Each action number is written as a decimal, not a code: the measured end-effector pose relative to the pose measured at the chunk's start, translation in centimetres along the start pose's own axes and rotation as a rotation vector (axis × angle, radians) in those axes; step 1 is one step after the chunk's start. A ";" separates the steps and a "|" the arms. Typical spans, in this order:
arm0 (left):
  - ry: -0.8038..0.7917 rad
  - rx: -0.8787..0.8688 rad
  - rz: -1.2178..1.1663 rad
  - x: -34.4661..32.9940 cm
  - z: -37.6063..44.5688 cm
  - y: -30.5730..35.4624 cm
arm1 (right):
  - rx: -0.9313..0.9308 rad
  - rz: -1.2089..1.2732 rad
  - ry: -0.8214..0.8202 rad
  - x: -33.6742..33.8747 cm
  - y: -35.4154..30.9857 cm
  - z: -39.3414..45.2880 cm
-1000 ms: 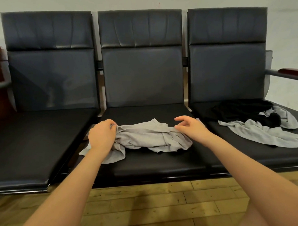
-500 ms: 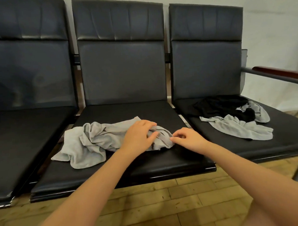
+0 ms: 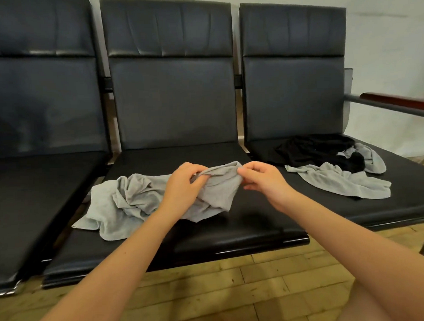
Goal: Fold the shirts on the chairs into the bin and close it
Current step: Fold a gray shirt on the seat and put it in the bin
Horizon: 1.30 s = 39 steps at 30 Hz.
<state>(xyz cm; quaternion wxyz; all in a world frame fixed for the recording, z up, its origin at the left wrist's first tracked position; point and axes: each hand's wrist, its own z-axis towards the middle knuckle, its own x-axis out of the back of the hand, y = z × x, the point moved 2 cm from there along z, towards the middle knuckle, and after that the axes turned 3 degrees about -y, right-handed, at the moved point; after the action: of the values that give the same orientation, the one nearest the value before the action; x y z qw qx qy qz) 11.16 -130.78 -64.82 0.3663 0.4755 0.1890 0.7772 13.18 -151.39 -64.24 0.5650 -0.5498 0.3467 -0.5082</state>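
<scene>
Both hands pinch one edge of the grey shirt (image 3: 145,201) on the middle chair (image 3: 244,226) — left hand (image 3: 184,187), right hand (image 3: 264,180) — likely to spread it for folding.

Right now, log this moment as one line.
left hand: pinches grey shirt edge | right hand: pinches same edge | shirt: crumpled on middle seat | bin: not in view
</scene>
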 end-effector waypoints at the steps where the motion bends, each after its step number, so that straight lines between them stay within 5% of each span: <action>1: 0.059 0.014 -0.004 0.9 -0.4 0.0 | 0.005 0.010 -0.016 -0.7 -0.2 0.2; 6: 0.082 0.182 -0.300 4.4 -2.7 -0.4 | -0.014 -0.014 -0.048 -5.7 -0.6 1.2; 12: 0.104 0.350 -0.164 6.7 -4.8 -2.9 | 0.055 -0.151 -0.162 -9.3 -1.2 1.3; 17: 0.114 0.294 0.031 7.5 -6.5 -4.2 | 0.094 -0.254 -0.227 -8.2 -2.2 0.9; 26: 0.051 0.269 -0.016 4.2 -7.4 -1.0 | 0.062 -0.597 -0.251 -3.0 1.7 -0.8; 35: 0.006 0.395 -0.218 1.8 -5.7 -2.2 | -0.001 -0.571 -0.315 -3.6 2.3 -0.1; 39: 0.122 0.445 -0.520 3.0 -5.2 -1.3 | 0.064 -0.559 -0.214 -3.6 1.1 0.7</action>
<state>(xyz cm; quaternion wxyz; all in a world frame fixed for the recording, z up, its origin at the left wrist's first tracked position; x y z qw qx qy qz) 6.20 -127.40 -66.30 0.4275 0.4323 0.4903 0.6244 13.19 -147.90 -65.77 0.4536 -0.6562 0.1040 -0.5940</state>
